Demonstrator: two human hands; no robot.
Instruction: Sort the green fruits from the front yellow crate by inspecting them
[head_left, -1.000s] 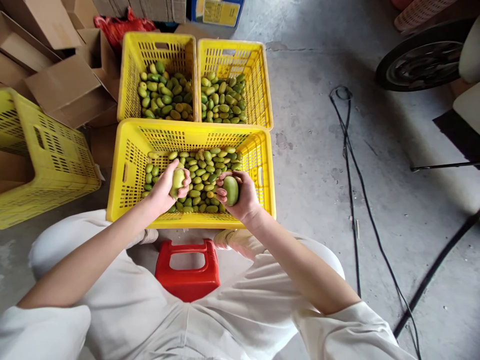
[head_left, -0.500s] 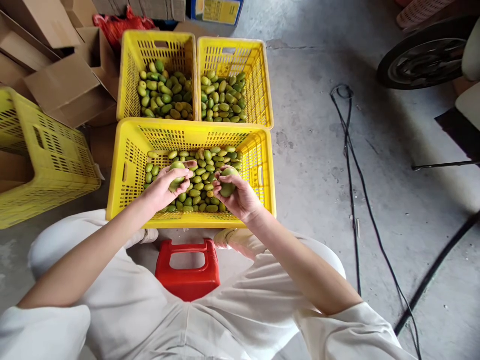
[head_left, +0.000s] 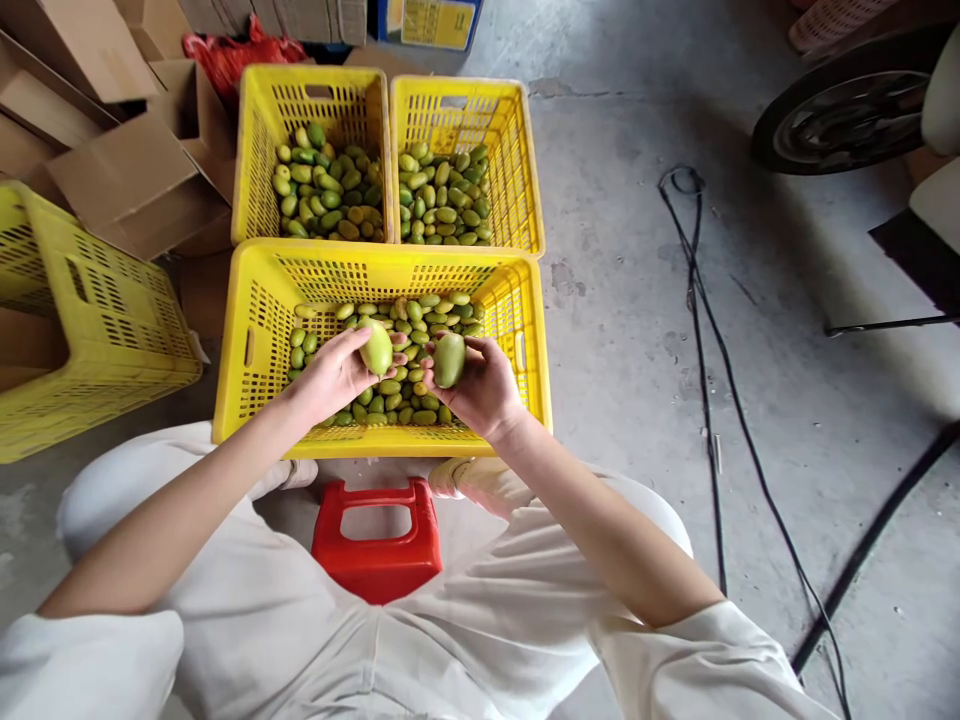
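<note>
My left hand (head_left: 337,370) holds a light green mango (head_left: 376,349) between thumb and fingers, with its smooth side turned up. In my right hand (head_left: 487,388) rests a duller green mango (head_left: 449,361), gripped by the thumb and fingertips. Both hands are above the near yellow crate (head_left: 247,400), a short gap between them. Below them, many loose green mangoes (head_left: 390,403) cover much of the crate's floor; my hands hide some of these.
Two yellow crates (head_left: 315,85) (head_left: 525,150) with more mangoes adjoin the near crate's far side. Another yellow crate (head_left: 127,320) and cardboard boxes (head_left: 127,180) are at left. A red plastic stool (head_left: 375,570) is between my legs. Black cables (head_left: 720,340) and a wheel (head_left: 847,110) lie right.
Both hands have turned and loosened around their mangoes, so more of each fruit shows. The left mango has moved slightly right. The crates stay in place.
</note>
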